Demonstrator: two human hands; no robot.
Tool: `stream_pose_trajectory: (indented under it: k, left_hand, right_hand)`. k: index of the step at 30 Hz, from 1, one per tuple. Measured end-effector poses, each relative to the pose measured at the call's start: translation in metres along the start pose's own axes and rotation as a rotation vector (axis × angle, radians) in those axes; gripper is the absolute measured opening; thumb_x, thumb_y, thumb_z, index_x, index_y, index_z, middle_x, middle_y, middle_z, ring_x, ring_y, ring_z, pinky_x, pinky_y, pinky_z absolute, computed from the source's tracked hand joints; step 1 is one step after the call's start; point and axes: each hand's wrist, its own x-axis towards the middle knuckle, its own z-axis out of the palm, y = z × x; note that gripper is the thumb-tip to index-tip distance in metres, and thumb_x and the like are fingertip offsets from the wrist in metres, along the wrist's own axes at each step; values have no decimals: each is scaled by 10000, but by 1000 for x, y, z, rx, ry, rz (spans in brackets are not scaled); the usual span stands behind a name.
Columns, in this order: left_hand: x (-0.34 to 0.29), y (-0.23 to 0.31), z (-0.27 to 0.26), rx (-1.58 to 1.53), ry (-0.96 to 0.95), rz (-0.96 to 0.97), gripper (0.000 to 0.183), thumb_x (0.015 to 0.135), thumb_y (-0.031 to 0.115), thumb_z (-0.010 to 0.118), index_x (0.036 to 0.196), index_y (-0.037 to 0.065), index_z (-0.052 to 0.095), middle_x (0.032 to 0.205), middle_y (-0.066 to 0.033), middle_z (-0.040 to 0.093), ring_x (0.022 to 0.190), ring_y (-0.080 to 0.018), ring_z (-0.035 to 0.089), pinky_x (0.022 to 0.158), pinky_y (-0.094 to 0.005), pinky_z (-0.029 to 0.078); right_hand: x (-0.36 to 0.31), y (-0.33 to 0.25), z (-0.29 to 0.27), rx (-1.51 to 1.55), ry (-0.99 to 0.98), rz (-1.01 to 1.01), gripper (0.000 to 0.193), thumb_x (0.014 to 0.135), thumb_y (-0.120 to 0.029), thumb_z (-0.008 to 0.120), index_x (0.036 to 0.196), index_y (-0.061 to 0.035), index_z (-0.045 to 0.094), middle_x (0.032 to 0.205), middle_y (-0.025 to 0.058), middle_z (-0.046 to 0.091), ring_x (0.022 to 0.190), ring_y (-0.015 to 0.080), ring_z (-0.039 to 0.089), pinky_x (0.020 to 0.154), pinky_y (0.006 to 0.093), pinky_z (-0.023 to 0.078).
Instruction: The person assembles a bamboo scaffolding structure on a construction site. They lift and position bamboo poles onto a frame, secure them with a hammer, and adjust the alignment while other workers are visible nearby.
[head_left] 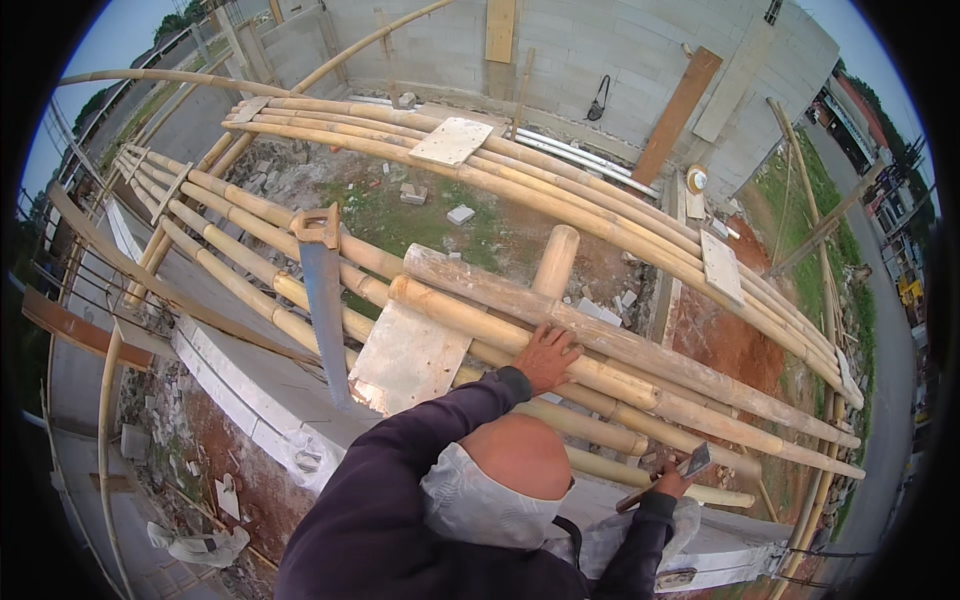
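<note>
My left hand [547,358] lies over a bamboo pole [450,313], its fingers curled across the top. A thicker, weathered bamboo pole [640,345] runs alongside, just beyond it. In my right hand [672,481] is a tool with a flat grey metal head [693,461] and a wooden handle, held low beside the cut bamboo ends. Much of its grip is hidden by my fingers. To the left, a handsaw [322,290] stands upright against the poles, handle up. A pale plywood board [408,358] lies on the bamboo between saw and left hand.
A second row of bamboo poles [570,212] with plywood pieces crosses farther out. Rubble and grass show below through gaps. A grey block wall [590,60] rises behind, with a brown plank [678,115] leaning on it. Pale blockwork [250,385] runs beneath at left.
</note>
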Motion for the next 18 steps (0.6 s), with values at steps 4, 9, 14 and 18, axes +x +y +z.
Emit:
stream_pose_trajectory:
  k: [4, 9, 14, 18]
  left_hand:
    - [23, -42, -19, 70, 246, -182, 600, 882, 408, 682, 1344, 54, 535, 1357, -177, 471, 1317, -360, 402, 1128, -522, 277]
    - [32, -87, -18, 194, 23, -329, 571, 901, 598, 593, 977, 37, 665, 1022, -144, 634, 1094, -325, 560, 1083, -597, 284]
    - [18, -66, -27, 210, -59, -383, 477, 898, 473, 640, 1115, 51, 600, 1130, -133, 579, 1151, -327, 516, 1109, -587, 241]
    - [6, -62, -28, 228, -48, -440, 486, 901, 371, 669, 1261, 62, 561, 1271, -135, 553, 1261, -325, 477, 1155, -598, 185]
  right_hand:
    - [16, -1, 23, 76, -74, 126, 384, 902, -141, 688, 1205, -16, 487, 1027, 141, 613, 747, 237, 643, 589, 357, 576]
    - [52, -10, 73, 296, 47, 152, 369, 900, -202, 724, 1143, 21, 560, 876, 106, 634, 754, 220, 653, 554, 353, 575]
    - [80, -6, 91, 50, 436, 162, 501, 733, -377, 847, 1034, -1, 709, 970, 242, 720, 937, 388, 693, 848, 445, 537]
    - [79, 2, 89, 1, 452, 118, 503, 711, -372, 857, 1062, -39, 718, 1020, 253, 706, 1044, 396, 653, 942, 441, 492]
